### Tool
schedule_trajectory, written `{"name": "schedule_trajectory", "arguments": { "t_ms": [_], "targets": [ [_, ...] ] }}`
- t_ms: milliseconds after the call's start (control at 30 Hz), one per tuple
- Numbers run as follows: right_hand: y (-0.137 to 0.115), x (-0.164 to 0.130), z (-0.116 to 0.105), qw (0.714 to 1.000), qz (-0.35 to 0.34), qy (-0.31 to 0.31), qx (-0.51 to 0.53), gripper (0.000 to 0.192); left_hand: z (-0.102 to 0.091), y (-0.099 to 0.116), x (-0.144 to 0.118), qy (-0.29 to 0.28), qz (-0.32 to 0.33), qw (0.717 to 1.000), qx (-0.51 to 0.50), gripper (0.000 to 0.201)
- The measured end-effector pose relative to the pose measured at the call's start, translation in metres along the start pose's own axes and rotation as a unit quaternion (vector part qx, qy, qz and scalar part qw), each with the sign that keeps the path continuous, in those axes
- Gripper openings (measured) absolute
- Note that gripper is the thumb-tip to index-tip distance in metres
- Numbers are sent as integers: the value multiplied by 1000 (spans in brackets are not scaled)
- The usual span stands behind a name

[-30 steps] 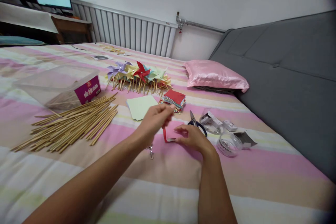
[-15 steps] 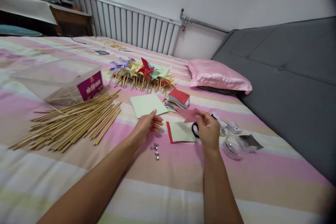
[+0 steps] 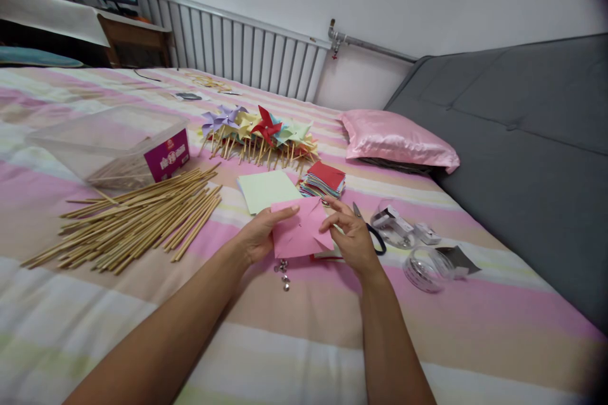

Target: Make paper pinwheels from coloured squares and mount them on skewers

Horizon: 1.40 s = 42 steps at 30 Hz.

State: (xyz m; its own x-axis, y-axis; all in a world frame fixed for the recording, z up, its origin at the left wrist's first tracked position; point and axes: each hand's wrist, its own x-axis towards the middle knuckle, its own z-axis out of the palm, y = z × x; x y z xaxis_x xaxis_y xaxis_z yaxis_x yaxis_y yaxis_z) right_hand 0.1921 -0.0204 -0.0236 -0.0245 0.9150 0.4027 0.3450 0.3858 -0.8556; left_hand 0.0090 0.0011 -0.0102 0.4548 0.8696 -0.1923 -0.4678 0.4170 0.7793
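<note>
Fingers of the left hand [image 3: 259, 235] and right hand [image 3: 352, 237] pinch opposite edges of a pink paper square [image 3: 300, 232], held just above the striped bedsheet [image 3: 332, 323]. The sheet looks light, thin and easily creased, so its edges and corners seem the best hold. Small metal pins [image 3: 284, 270] lie just below it, scissors [image 3: 370, 232] and a colored paper stack [image 3: 323, 180] nearby, bamboo sticks [image 3: 137, 221] well left; nothing blocks the hands.

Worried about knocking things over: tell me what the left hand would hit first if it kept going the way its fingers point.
The left hand, gripping the pink paper square, points up-right. Beyond the paper, it would probably reach the stack of coloured paper squares first; depth is uncertain.
</note>
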Motion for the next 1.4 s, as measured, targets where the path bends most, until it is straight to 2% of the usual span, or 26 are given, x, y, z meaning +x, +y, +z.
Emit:
{"name": "schedule_trajectory", "arguments": {
  "t_ms": [133,300,500,600,733,800,867,967,1067,1167,1233,1333,1400],
  "targets": [
    [4,1,2,999,4,-2,42,15,-2,-6,2,23,36,998,44,37],
    [3,-1,5,995,38,-20,94,12,-3,-7,3,50,52,996,47,39],
    [-4,2,2,972,125,30,198,44,-5,-8,3,32,57,996,67,38],
    [-6,1,1,965,160,11,207,55,-4,-8,1,14,73,993,93,39],
    [-10,-3,3,959,159,-52,230,44,0,-8,-3,-27,95,987,126,34],
    [-10,-4,4,958,150,-44,241,37,1,-8,-4,-33,93,986,133,34],
    [-8,-3,5,959,144,-5,246,33,1,-7,-3,-31,83,987,137,37],
    [-1,0,3,954,131,83,255,27,-3,-6,2,19,87,985,146,42],
    [4,3,2,943,107,164,270,21,-9,-4,7,112,106,981,120,51],
    [4,4,1,944,64,186,266,15,-12,-2,10,176,82,977,91,55],
    [3,4,1,956,33,158,246,12,-11,0,10,157,24,984,78,55],
    [1,1,1,973,2,74,218,10,-6,3,7,61,-73,995,26,63],
    [0,-1,0,977,1,29,210,11,-3,6,4,3,-103,994,-30,66]
  ]
}}
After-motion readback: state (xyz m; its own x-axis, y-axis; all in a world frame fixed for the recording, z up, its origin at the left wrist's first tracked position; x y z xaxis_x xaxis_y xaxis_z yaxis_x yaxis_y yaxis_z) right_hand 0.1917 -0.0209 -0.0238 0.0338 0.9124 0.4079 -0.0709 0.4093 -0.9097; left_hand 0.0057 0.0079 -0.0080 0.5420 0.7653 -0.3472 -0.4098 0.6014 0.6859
